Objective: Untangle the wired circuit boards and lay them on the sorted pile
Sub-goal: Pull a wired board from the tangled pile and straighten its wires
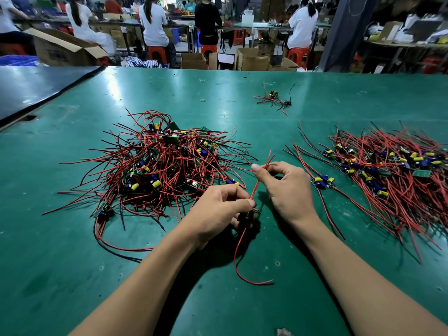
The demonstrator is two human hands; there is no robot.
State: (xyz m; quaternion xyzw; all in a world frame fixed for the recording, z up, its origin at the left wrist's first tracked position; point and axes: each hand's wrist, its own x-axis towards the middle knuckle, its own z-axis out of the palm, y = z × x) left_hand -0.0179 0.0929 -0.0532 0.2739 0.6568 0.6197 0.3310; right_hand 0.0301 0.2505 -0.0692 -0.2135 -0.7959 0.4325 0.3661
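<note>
Green table, rubber band, cardboard boxes

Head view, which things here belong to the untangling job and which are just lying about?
Job: tangled pile of wired circuit boards, sorted pile, red wires pinched by left hand and right hand.
Lying about: yellow rubber band, stray wired boards set apart, cardboard boxes, red stools beyond the table.

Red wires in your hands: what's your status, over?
Status: left hand grips red wires low; right hand pinches them higher. One board lies beside right hand, at edge of sorted pile.
</note>
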